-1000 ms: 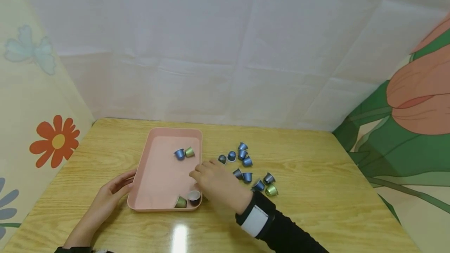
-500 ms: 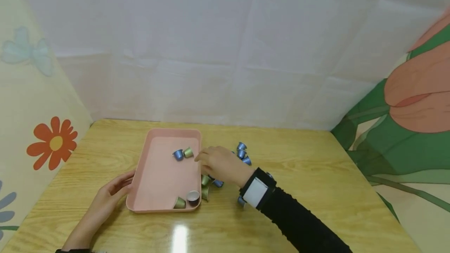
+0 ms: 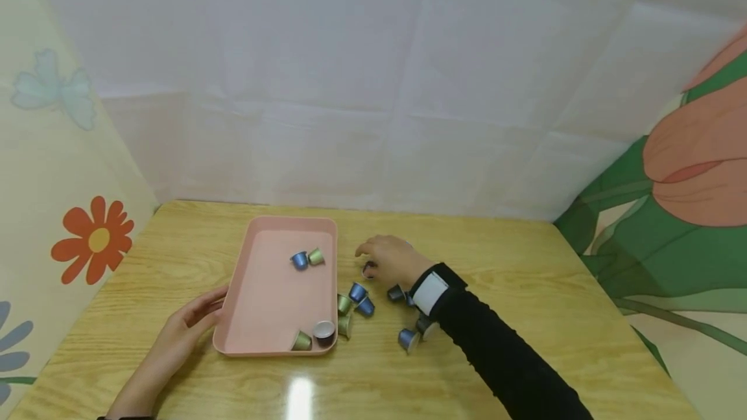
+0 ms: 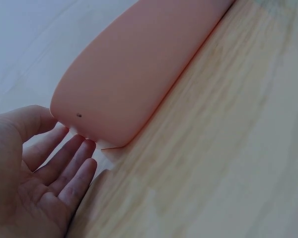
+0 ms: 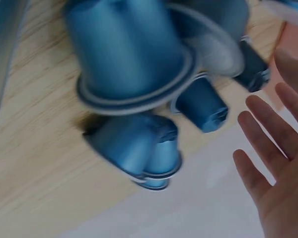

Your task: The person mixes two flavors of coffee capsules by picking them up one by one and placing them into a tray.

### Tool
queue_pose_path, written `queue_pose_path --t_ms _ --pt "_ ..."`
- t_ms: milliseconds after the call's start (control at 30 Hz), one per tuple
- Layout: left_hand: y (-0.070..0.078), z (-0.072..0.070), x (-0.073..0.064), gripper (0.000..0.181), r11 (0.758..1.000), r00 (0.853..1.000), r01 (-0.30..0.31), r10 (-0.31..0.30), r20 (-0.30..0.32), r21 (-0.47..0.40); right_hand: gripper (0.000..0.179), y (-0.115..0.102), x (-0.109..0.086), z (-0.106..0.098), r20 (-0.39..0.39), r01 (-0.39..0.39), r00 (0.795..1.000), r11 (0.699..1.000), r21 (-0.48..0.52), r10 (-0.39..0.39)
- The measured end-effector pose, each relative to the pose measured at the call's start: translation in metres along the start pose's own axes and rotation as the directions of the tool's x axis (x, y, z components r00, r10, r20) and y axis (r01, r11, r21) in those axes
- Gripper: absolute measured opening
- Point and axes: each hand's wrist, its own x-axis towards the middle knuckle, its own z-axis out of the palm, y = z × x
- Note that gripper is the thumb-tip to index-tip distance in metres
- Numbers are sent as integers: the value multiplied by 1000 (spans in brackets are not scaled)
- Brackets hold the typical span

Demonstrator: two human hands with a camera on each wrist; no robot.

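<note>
The left hand (image 3: 183,336) rests at the left side of a pink tray (image 3: 274,290). In the left wrist view, its fingertips touch the tray's outer wall (image 4: 114,84). Inside the tray lie a blue coffee capsule (image 3: 300,261), a green capsule (image 3: 316,256), another green capsule (image 3: 301,341) and a dark capsule (image 3: 323,334) with its pale lid up. Right of the tray, the right hand (image 3: 393,258) hovers among loose capsules, nearest a dark capsule (image 3: 368,270) partly hidden by its fingers. In the right wrist view, the fingers (image 5: 268,136) are spread and hold nothing visible.
Two green capsules (image 3: 344,304) lie against the tray's right side, beside two blue capsules (image 3: 358,291). Nearer the person are a blue capsule (image 3: 408,340) and a dark capsule (image 3: 426,327). The right sleeve (image 3: 496,349) hides part of the wooden table (image 3: 525,271).
The right hand has drawn away from the tray's right rim, toward the back and right. Green and blue capsules beside the tray now show. The left hand has stayed at the tray.
</note>
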Motion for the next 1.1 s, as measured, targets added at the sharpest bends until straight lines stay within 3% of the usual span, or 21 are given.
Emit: queue_pose_path --t_ms 133,300,533,700,1100 --pt "0 1 0 46 1000 1000 15 -15 1 9 44 7 1 1 35 -24 999 999 36 23" --pt "0 1 1 46 1000 1000 -3 3 4 -3 42 11 3 1 45 -25 999 1000 13 24" --pt "-1 1 0 46 1000 1000 -1 1 -2 1 30 13 6 1 18 4 1000 1000 -16 -4" --pt "-1 1 0 45 1000 1000 -5 5 -2 -2 29 17 8 -1 21 -32 999 997 -66 34" --pt "1 2 0 44 998 999 -46 47 5 -35 27 16 30 -22 -37 -79 996 995 -64 77"
